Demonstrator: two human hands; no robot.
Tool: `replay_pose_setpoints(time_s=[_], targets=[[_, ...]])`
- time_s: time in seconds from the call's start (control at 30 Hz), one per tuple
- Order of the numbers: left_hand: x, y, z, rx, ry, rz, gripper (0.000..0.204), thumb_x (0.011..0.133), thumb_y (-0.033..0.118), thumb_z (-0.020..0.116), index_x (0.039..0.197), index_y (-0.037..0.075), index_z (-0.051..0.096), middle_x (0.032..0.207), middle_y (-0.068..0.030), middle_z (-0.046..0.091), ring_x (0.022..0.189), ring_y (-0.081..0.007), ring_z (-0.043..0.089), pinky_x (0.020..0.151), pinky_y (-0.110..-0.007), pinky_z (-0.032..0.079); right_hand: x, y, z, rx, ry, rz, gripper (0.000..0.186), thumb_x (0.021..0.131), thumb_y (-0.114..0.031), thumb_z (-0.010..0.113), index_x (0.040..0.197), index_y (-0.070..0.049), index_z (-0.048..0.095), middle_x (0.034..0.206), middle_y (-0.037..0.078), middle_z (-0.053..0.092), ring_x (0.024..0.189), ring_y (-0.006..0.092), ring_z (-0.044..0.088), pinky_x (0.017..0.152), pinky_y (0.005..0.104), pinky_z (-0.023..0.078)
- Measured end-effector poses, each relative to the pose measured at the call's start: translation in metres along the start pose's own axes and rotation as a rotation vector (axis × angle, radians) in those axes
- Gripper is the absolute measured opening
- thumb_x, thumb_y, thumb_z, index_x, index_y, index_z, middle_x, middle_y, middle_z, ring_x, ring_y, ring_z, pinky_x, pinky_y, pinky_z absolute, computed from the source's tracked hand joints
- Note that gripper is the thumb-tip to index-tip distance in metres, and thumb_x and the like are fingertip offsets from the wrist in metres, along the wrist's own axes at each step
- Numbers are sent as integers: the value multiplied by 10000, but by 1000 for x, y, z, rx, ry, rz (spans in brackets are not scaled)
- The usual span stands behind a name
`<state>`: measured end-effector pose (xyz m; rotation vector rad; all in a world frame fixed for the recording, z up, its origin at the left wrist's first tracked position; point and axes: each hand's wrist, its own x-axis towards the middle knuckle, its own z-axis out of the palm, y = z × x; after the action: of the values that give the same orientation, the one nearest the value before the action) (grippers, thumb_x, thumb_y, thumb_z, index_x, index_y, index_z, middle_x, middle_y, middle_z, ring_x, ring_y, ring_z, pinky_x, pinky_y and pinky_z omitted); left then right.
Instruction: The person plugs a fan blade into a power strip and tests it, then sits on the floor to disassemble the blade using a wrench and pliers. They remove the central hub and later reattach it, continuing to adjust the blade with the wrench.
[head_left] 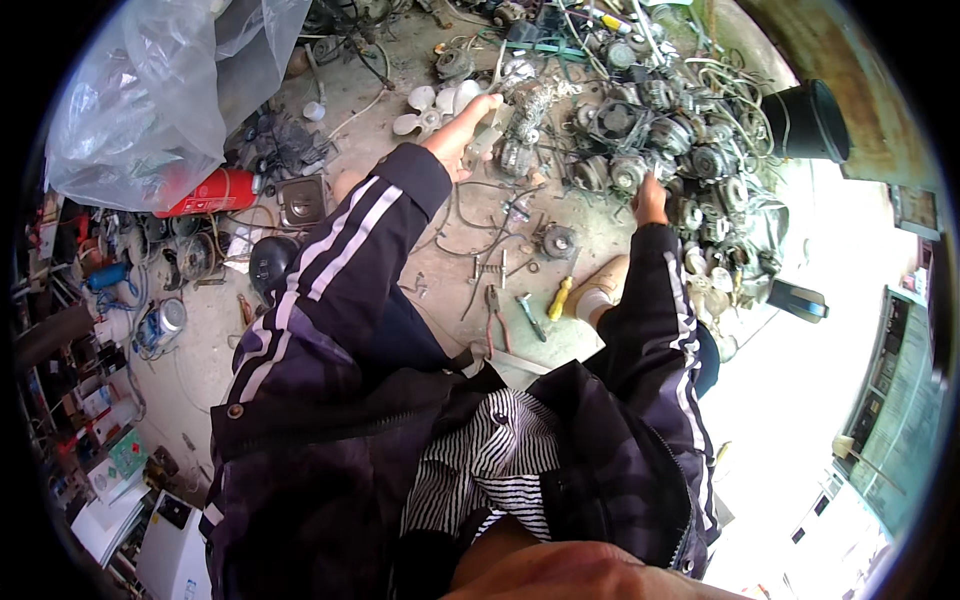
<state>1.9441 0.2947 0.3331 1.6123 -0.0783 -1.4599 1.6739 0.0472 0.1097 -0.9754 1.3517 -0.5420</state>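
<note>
My left hand [462,138] reaches forward over the floor, its fingers curled around a pale greyish piece [486,142] whose kind I cannot make out. Just left of that hand lies a white plastic fan blade [420,112]. A heap of shiny wire or foil strands [528,112] is to its right. My right hand [650,203] is closed at the near edge of a pile of small electric motors [672,135], its fingertips by a round motor [628,173]. Whether it grips that motor is hidden. A separate motor [558,241] sits between my arms.
Near my feet lie red-handled pliers [494,318], a hammer [531,317] and a yellow-handled screwdriver [561,297]. To the left are a clear plastic bag [150,100], a red cylinder [215,192] and a metal tray [301,202]. A black bucket [808,120] stands right of the pile.
</note>
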Motion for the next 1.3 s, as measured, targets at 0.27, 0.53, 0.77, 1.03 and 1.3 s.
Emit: replay_pose_setpoints(time_s=[0.27,0.53,0.77,1.03,1.3], targets=[[30,-9,25,266,12,209,1107,614,788,579,1362,-11,413,1412,-232,373,1279,-310,405,1041,-413,287,-144,-219,34,-141,-388,-389,259,977,-233,464,1087,-47,607,912,9,661,599,55,455,573,192,391],[15,-21,47,605,-1,348,1010,611,743,620,1076,-153,583,1130,-293,590,1069,-332,585,924,-363,427,-177,-175,62,-442,-263,-499,355,891,-357,618,888,-18,722,761,3,676,603,30,463,556,218,367],[6,-38,47,947,158,417,955,641,723,614,1153,-80,562,1127,-248,594,1083,-329,559,949,-395,394,-158,-165,63,-448,-269,-182,290,822,-312,686,724,-40,712,534,-45,518,462,41,364,445,247,257],[1,-39,61,1135,210,419,1121,602,818,561,1282,-67,450,1319,-242,460,1251,-370,404,1044,-497,260,-127,-154,66,-328,-221,-467,257,801,-248,673,762,6,683,620,47,613,546,118,531,534,274,412],[19,-12,29,1168,315,422,1077,662,790,553,1303,-66,428,1253,-257,518,1215,-360,467,1015,-445,348,-162,-191,64,-983,93,-1182,160,783,-208,614,847,-65,647,843,132,628,799,350,606,691,422,487]])
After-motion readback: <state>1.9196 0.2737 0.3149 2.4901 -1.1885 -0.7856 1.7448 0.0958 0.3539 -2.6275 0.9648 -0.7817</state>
